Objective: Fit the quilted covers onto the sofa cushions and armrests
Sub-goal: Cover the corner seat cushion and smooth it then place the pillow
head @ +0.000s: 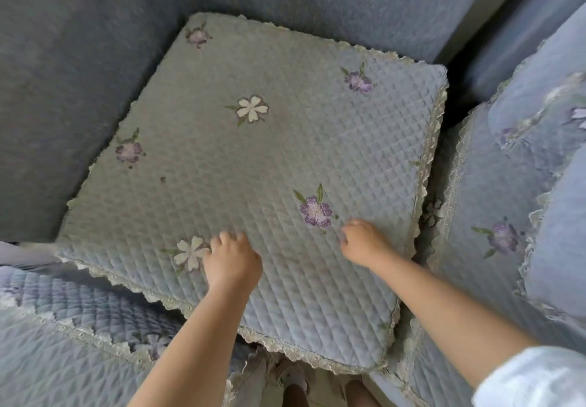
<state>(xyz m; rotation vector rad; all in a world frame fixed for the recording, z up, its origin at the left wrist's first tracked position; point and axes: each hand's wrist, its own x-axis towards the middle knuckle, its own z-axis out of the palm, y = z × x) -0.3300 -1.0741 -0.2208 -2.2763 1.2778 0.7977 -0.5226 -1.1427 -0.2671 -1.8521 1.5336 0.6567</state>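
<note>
Pressing down with both hands on a quilted cover (253,165) lying over a sofa seat cushion, grey-blue, stitched in small diamonds, edged with a cream lace trim (425,165) and embroidered with purple and white flowers. Sitting askew on the sofa (79,73), the cover's far corner pointing toward the backrest, its near edge hanging over the seat front.

Left hand (231,264) resting on the cover near its near edge, just beside a white flower (190,252), fingers curled down into the quilting; gripping or only pressing, cannot tell. Right hand (364,241) resting on the cover further toward its right edge, just below a purple flower (315,211), fingers likewise bent against the fabric, with no fold clearly pinched. Both forearms bare, a pale rolled sleeve (532,378) showing on the right arm.

Lying to the right of the cover, touching its lace edge, a second cushion (494,184) already dressed in the same quilted fabric, with more covered padding stacked beyond it. Lying to the left of the cover's near corner, another quilted piece (73,327) of the same pattern, spread low and partly tucked beneath the cover's trim. Showing bare blue-grey upholstery behind and to the left of the cover, the sofa's backrest and seat.
</note>
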